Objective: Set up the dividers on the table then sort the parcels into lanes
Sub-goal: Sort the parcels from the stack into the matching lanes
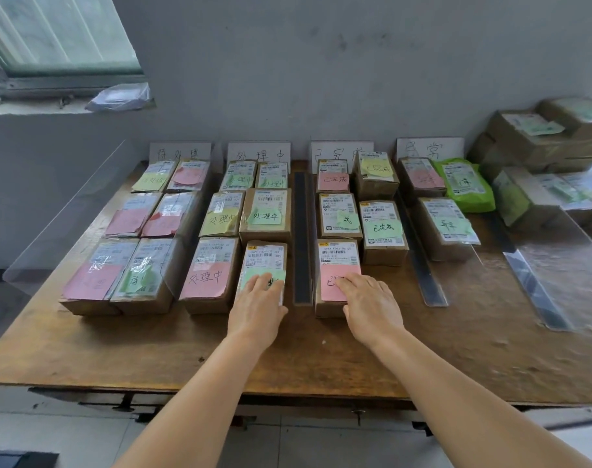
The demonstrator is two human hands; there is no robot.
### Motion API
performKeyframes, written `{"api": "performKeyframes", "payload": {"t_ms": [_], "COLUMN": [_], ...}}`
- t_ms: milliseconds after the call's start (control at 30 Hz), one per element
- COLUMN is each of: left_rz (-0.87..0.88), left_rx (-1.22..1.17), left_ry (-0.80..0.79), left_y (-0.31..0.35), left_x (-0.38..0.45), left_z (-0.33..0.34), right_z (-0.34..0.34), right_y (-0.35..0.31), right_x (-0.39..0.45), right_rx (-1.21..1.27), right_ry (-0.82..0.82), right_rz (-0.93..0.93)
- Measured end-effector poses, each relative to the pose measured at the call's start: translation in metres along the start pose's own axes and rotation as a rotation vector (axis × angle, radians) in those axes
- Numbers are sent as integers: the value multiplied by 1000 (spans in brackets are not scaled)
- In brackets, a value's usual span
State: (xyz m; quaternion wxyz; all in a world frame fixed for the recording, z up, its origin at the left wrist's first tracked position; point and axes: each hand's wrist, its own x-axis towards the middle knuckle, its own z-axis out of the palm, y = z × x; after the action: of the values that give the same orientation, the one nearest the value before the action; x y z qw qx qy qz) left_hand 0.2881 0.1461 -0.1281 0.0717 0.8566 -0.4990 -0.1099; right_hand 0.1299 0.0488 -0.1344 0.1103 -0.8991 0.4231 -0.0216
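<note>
Your left hand (258, 307) lies flat, fingers straight, on the green-note parcel (266, 261) at the front of lane 2; grip open, holding nothing. Right hand (372, 307) rests w/ fingers over the pink-note parcel (338, 261) at the front of lane 3, thumb on its near face. Black-based divider (302, 238) stands btw. them on the tabletop (288, 359). Unsorted boxes (541, 143) are stacked far right.

left hand (259, 307): bare, no glove, ring or watch
right hand (372, 307): bare likewise
forearms: bare, no sleeves visible
</note>
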Motion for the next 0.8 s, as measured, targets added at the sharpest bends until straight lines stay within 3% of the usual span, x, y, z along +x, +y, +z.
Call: {"api": "performKeyframes", "payload": {"t_ms": [200, 367, 600, 800], "left_rz": [-23, -3, 110, 163], "left_rx": [-36, -122, -95, -42], "left_ry": [9, 108, 180, 140], "left_y": [5, 33, 126, 221], "left_x": [1, -4, -11, -17], "left_z": [-11, -38, -55, -43], "right_z": [-9, -34, -87, -130], "right_y": [7, 28, 90, 172], "right_x": [-2, -14, -36, -64], "right_rx": [52, 92, 72, 55], "right_ry": [-2, 69, 100, 124], "right_rz": [12, 4, 4, 14]}}
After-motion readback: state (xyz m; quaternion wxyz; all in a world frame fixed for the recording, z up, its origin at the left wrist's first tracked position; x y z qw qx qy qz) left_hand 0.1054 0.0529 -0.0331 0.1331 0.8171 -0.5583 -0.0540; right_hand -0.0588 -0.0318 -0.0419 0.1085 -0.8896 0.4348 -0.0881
